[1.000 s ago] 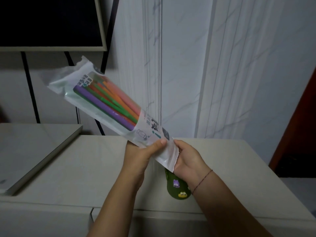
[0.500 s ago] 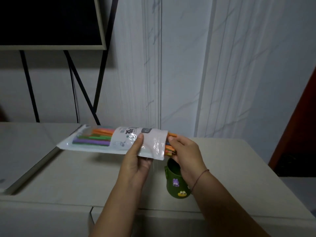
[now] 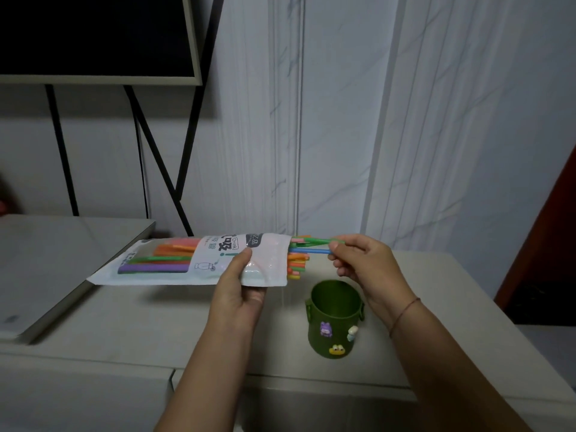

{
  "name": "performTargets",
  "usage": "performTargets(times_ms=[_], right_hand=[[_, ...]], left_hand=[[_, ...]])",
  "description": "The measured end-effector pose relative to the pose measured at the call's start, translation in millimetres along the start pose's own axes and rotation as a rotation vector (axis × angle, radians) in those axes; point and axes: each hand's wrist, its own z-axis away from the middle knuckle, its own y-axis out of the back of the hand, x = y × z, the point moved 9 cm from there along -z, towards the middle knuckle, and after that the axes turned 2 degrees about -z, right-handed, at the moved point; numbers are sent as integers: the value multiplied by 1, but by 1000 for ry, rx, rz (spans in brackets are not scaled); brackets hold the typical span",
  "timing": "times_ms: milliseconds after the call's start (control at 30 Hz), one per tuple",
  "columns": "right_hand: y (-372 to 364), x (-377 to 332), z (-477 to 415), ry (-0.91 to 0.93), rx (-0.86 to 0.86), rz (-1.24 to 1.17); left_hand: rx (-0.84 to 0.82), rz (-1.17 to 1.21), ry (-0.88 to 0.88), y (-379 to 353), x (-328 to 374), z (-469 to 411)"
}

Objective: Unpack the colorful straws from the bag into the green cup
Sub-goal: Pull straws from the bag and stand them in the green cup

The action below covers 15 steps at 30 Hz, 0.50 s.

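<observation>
A white plastic bag (image 3: 199,263) of colorful straws lies level above the counter, its open mouth facing right. My left hand (image 3: 240,285) grips the bag near that mouth, thumb on top. Several straw ends (image 3: 297,263) stick out of the opening. My right hand (image 3: 361,263) pinches a green straw and a blue straw (image 3: 308,251) that are partly drawn out. The green cup (image 3: 335,319), with small cartoon charms on its side, stands upright and empty on the counter, below the bag's mouth and my right hand.
A pale counter (image 3: 436,322) carries the cup. At the left lies a flat grey slab (image 3: 56,263), raised over the counter. A dark screen (image 3: 93,35) on black legs hangs at the upper left. The marbled wall is behind.
The bag came down from a steep tilt to level. My right hand left the bag's mouth and now draws a green and a blue straw out to the right.
</observation>
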Motion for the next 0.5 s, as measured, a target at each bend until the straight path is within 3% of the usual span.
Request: performTargets(times_ms=[133,500], right_hand=[[-8,0,5,-50,-72,-222],[22,-7,16,-60,-15,-180]], left_hand=[[-31,-28,-27,-6,-3,8],[-35,8,-55,6,-2,25]])
